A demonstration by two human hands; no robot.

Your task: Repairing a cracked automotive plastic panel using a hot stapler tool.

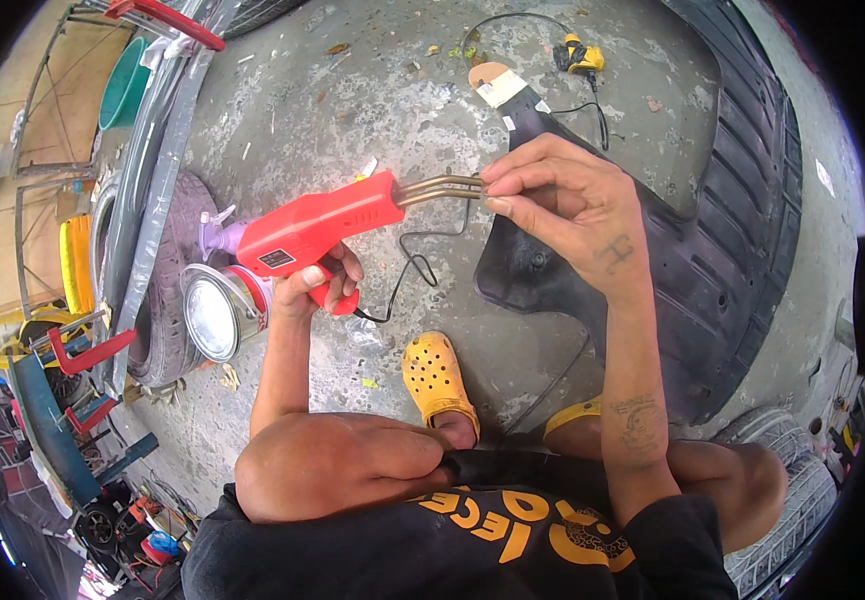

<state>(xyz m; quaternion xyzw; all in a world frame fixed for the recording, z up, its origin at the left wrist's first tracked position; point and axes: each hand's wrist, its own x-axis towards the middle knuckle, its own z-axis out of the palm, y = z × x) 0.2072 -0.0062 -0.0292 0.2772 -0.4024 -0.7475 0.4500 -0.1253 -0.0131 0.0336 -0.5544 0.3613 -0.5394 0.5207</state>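
Note:
My left hand (324, 284) is wrapped round the grip of a red hot stapler gun (322, 222), held level above the floor. Bent metal prongs (439, 188) stick out of its front toward the right. At their tips, the thumb and fingers of my right hand (567, 195) are pinched together; whatever small piece is between them is hidden. A black cord (415, 262) trails from the gun's handle across the concrete. Under and beyond my right arm lies a large black moulded plastic car panel (722, 260), with a tan and white patch (495, 84) at its narrow end.
A paint can (214, 318) and a tyre (174, 330) stand left, beside a long grey bar (152, 190) with red clamps (92, 352). A yellow-and-black corded power tool (580, 56) lies at the far side. Another tyre (787, 500) is near my right knee.

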